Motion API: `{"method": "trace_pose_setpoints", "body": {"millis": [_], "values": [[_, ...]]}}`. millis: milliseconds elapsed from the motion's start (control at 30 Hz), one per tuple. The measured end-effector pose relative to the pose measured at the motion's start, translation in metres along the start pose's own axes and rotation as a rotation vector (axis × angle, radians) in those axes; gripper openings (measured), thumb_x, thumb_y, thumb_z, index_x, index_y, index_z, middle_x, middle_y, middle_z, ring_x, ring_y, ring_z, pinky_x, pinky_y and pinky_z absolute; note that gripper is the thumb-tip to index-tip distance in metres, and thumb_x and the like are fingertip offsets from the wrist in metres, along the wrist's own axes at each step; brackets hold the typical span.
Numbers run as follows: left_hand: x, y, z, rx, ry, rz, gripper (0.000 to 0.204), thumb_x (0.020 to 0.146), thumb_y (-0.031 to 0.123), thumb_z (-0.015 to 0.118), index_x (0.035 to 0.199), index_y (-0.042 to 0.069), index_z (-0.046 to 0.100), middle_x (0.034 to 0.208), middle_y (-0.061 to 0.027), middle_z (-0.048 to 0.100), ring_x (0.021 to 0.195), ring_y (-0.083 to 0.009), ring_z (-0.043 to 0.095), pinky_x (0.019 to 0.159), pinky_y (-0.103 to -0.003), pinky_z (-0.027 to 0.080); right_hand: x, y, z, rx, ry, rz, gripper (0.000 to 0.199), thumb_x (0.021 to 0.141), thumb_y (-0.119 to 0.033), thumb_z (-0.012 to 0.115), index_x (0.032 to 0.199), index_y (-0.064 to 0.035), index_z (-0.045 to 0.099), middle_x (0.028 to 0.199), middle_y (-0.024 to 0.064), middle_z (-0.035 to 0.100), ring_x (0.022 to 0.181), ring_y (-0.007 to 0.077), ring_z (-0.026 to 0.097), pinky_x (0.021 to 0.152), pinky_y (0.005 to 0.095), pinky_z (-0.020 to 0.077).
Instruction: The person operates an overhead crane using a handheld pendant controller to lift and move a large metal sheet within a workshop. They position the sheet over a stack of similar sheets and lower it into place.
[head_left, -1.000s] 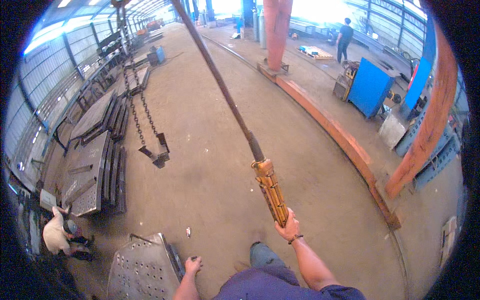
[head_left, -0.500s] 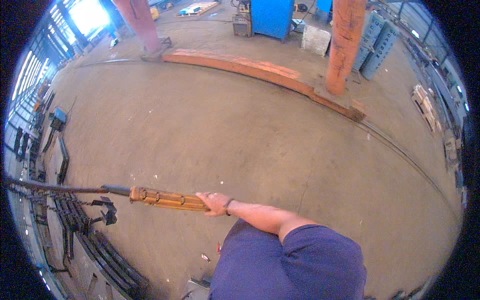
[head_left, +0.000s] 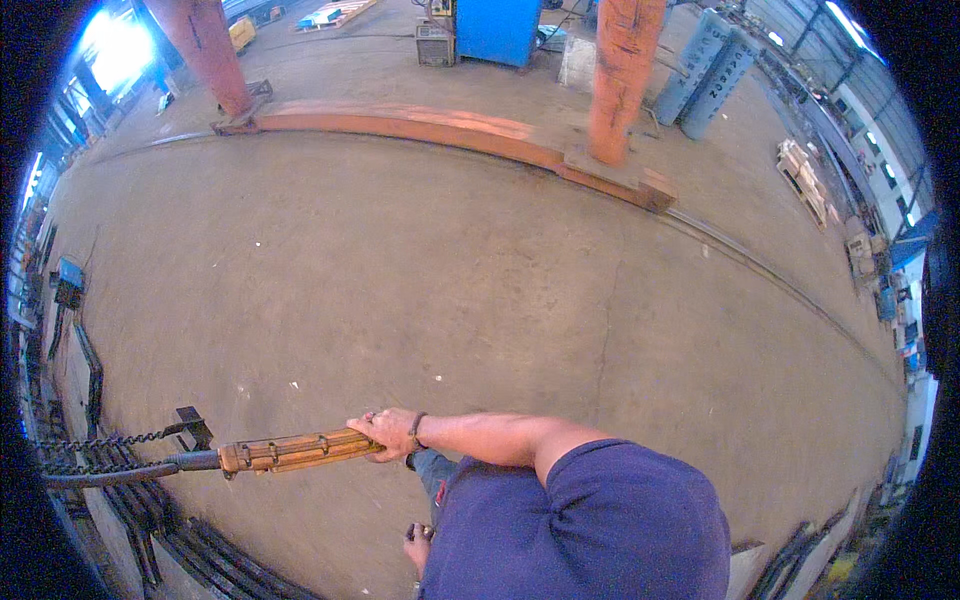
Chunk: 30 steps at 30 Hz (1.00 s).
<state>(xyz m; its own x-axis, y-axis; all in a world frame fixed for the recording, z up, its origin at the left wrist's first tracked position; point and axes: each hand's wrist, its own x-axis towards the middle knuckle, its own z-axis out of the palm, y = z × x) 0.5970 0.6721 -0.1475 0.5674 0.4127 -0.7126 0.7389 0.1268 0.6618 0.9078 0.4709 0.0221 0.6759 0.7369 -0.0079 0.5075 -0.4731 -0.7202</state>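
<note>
My right hand (head_left: 385, 432) is shut on the end of a long orange-yellow crane pendant control (head_left: 295, 451), held out level to my left. A thick black cable (head_left: 110, 470) runs from the pendant off the left rim. A dark chain with a plate clamp (head_left: 190, 428) hangs just above the cable. My left hand (head_left: 418, 547) hangs low by my leg, small in view; something dark sits at its fingers, and its grip is unclear. My blue-sleeved shoulder (head_left: 600, 520) fills the lower right.
Dark steel plates and strips (head_left: 150, 520) lie along the lower left. A long orange beam (head_left: 420, 125) crosses the concrete floor (head_left: 450, 290), with orange columns (head_left: 622, 80) on it. Behind stand a blue cabinet (head_left: 497, 30), grey cylinders (head_left: 705, 70) and stacked pallets (head_left: 805, 175).
The view has swung right, from the chains and plates to the orange beam and columns. My right hand keeps hold of the pendant, which now lies level instead of hanging upright.
</note>
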Motion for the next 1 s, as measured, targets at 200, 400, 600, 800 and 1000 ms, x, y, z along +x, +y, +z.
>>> {"method": "trace_pose_setpoints", "body": {"millis": [200,400,600,800,1000], "values": [[-0.006,-0.008,-0.018,0.029,-0.008,-0.091,0.035,0.091,0.021,0.06,0.116,-0.003,0.053,0.102,-0.0144,0.062,0.085,-0.0241,0.064,0.066,-0.035,0.054,-0.011,-0.011,0.017,0.039,0.106,0.004,0.078,0.076,-0.033,0.069,0.136,-0.0069,0.027,0.094,0.0252,0.06,0.085,0.0431,0.062,0.074,0.0517,0.0498],[0.003,-0.009,-0.076,-0.138,0.074,-0.146,0.037,0.091,0.023,0.06,0.119,-0.001,0.052,0.102,-0.0139,0.062,0.086,-0.0241,0.064,0.064,-0.035,0.053,-0.015,-0.012,0.028,0.011,0.04,0.093,0.078,0.078,-0.031,0.069,0.137,-0.0073,0.025,0.112,0.0253,0.055,0.095,0.0437,0.059,0.08,0.05,0.0491],[-0.014,0.027,-0.103,-0.242,0.193,-0.117,0.042,0.091,0.025,0.058,0.126,0.005,0.047,0.106,-0.0125,0.062,0.088,-0.0242,0.065,0.061,-0.035,0.052,-0.015,-0.012,0.053,0.006,0.157,-0.006,0.081,0.076,-0.031,0.07,0.138,-0.0067,0.025,0.121,0.0267,0.053,0.102,0.045,0.058,0.085,0.0504,0.0487],[-0.03,0.013,-0.082,-0.069,0.156,-0.115,0.035,0.089,0.023,0.059,0.114,-0.001,0.055,0.095,-0.0108,0.067,0.076,-0.0213,0.067,0.055,-0.033,0.052,-0.024,-0.032,0.027,-0.026,0.075,0.093,0.079,0.077,-0.035,0.07,0.139,-0.0077,0.028,0.121,0.0279,0.054,0.105,0.0428,0.059,0.087,0.0502,0.0491],[-0.068,-0.018,-0.028,0.259,0.016,-0.27,0.047,0.082,0.032,0.066,0.115,-0.001,0.062,0.099,-0.0157,0.068,0.082,-0.0234,0.068,0.066,-0.038,0.055,-0.005,-0.01,0.023,-0.076,-0.015,0.133,0.08,0.076,-0.042,0.068,0.137,-0.0063,0.03,0.109,0.0295,0.059,0.095,0.0458,0.061,0.083,0.0519,0.0504]]}}
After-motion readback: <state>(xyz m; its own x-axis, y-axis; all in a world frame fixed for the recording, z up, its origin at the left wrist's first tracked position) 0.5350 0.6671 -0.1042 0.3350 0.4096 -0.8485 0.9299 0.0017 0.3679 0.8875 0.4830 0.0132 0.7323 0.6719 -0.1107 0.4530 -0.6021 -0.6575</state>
